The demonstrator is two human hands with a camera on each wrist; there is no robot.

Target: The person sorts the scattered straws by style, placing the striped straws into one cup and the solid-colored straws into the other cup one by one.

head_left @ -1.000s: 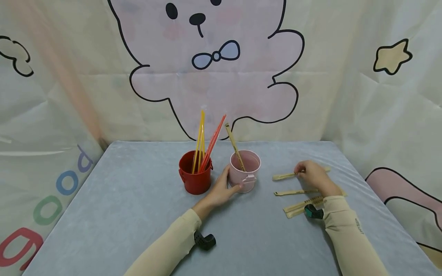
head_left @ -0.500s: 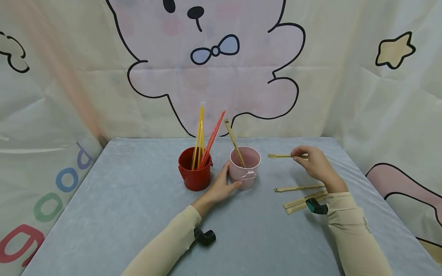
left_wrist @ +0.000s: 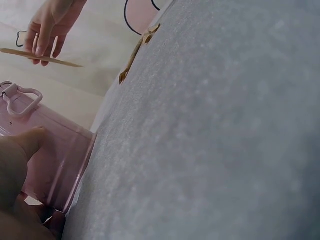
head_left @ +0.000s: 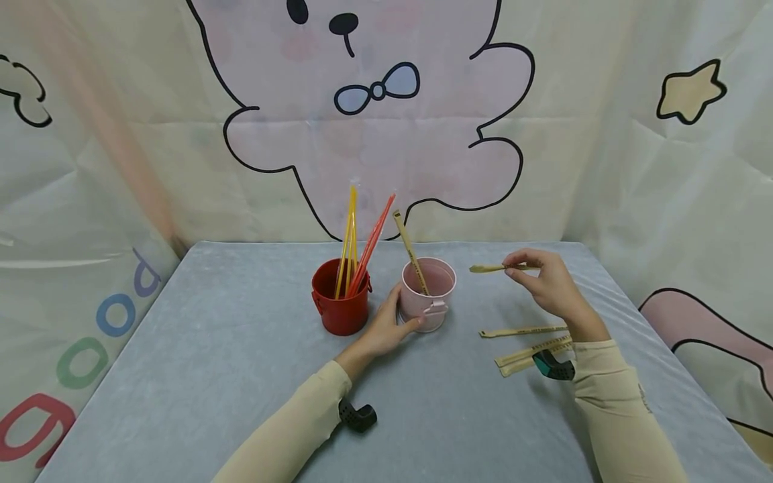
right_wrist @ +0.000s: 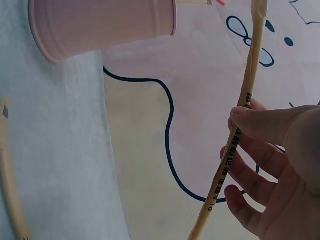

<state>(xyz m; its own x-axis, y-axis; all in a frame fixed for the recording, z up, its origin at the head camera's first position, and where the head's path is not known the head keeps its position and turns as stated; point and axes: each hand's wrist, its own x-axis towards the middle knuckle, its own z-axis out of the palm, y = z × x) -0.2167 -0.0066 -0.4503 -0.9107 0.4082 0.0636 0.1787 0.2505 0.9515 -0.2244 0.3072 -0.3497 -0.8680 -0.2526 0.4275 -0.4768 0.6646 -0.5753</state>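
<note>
My left hand (head_left: 382,330) grips the side of a small pink bucket (head_left: 427,314), thumb on the near side. One paper-wrapped straw (head_left: 410,251) leans inside that bucket. Above the table, to the bucket's right, my right hand (head_left: 549,285) pinches another paper-wrapped straw (right_wrist: 231,155) between thumb and fingers. Dark printed characters run along its tan wrapper in the right wrist view. It is held roughly level in the head view, apart from the bucket. Below my right hand, several more wrapped straws (head_left: 522,331) lie on the table, partly hidden by my wrist.
A red bucket (head_left: 341,315) stands left of the pink one and holds yellow straws (head_left: 347,241) and red straws (head_left: 371,245). The table (head_left: 181,349) has a light blue cloth. A printed curtain (head_left: 580,134) hangs behind and at both sides.
My right hand has picked a wrapped straw up off the table and raised it, then shifted it slightly. My left hand has stayed on the pink bucket.
</note>
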